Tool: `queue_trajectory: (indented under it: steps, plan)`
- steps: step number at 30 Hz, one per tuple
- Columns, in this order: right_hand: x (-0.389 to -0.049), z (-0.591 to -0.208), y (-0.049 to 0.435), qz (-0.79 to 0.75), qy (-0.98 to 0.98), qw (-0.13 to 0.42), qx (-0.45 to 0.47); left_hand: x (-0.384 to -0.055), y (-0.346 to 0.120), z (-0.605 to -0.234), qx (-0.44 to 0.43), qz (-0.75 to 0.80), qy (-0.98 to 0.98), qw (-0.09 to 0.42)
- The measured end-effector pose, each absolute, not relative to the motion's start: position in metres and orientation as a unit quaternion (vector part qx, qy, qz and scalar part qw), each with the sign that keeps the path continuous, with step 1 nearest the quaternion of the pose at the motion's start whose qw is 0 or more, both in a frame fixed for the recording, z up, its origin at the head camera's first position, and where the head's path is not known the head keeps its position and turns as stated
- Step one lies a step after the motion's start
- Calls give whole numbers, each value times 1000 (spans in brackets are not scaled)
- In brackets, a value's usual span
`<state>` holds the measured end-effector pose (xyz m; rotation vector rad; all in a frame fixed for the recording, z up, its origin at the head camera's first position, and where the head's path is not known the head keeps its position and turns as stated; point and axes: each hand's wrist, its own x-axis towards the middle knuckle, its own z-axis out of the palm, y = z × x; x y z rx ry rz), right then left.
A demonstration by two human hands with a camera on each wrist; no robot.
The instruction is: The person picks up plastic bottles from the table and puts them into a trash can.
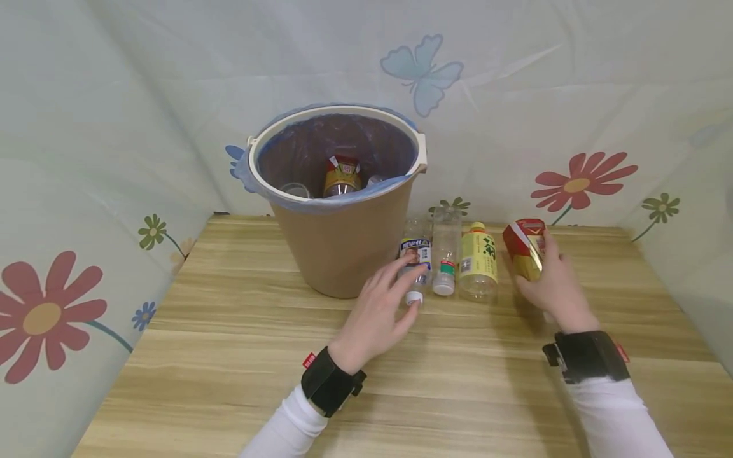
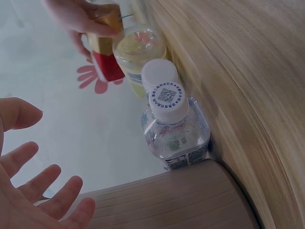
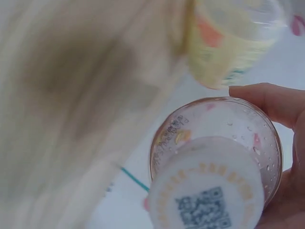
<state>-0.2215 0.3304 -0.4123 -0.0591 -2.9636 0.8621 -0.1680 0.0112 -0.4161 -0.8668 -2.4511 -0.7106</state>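
White sleeves (image 1: 286, 425) in the foreground, left hand (image 1: 375, 312) loosely spread and holding nothing near a blue-labelled bottle (image 1: 422, 250), right hand (image 1: 555, 286) curled round a red-and-gold bottle (image 1: 520, 247) to the right of a yellow-labelled bottle (image 1: 478, 257), brown lined bin (image 1: 343, 248) beyond the left hand

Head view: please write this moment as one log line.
right hand: grips red-gold bottle | left hand: holds nothing | bin: labelled bottle inside
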Motion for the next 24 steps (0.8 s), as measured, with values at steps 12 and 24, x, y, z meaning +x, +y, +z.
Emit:
queue_trajectory:
  steps: [12, 24]
  plan:
    - [-191, -384, 281, 390, -896, 204, 63, -167, 8, -409, -307, -336, -867, 201]
    - [-160, -358, 218, 473, -834, 229, 169, -164, 8, -399, -292, -524, -788, 138]
